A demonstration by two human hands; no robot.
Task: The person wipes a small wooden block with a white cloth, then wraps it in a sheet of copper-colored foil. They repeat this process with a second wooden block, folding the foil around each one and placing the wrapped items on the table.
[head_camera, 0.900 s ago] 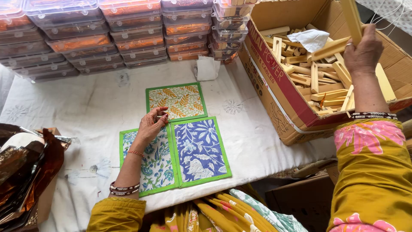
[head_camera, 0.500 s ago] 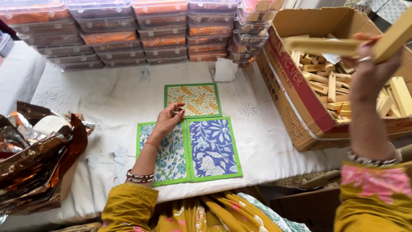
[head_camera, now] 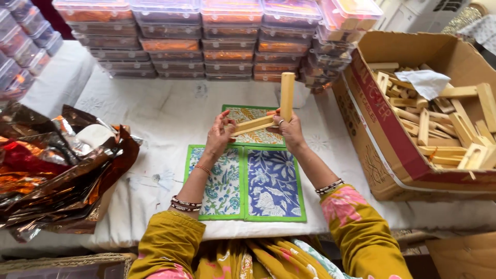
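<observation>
Two hands hold one wooden piece (head_camera: 268,111) above the printed mats (head_camera: 247,182): left hand (head_camera: 219,137) pinches its lower end, right hand (head_camera: 291,129) grips near the upright part

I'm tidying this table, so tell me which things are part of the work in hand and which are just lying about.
In use:
- L-shaped pale wooden piece, held by left hand and right hand
- cardboard box of wooden pieces
- three green-bordered floral printed mats

Lying about:
- crumpled metallic foil wrap
- stacked clear plastic lidded containers
</observation>
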